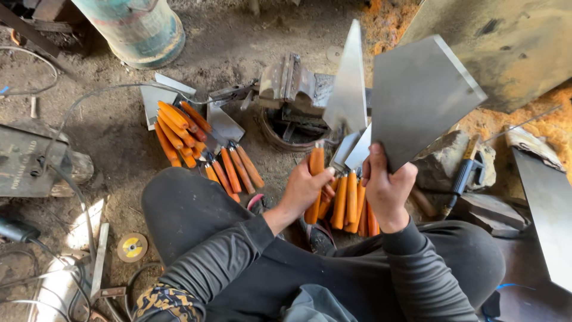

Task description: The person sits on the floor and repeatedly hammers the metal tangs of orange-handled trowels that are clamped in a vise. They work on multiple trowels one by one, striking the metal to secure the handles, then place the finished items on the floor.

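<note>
Head view, looking down: a person is seen seated on a dirt floor, knees apart in dark trousers. The left hand is closed around the orange wooden handle of a pointed trowel, which is held upright with its narrow steel blade pointing away from the body. The right hand is closed on the lower corner of a flat grey steel sheet, held raised and tilted just beside the trowel blade; whether the two touch cannot be told.

Between and below the hands, a bundle of finished trowels with orange handles is noted lying on the ground. A second pile of orange-handled trowels is recorded to the left, beyond the left knee, blades overlapping.

Beyond the hands, a metal vise or anvil block is set over a round rusty base. A teal drum stands at upper left. A cutting disc lies by the left leg among cables. A larger steel plate lies at far right, and a hammer rests on stones near it.
</note>
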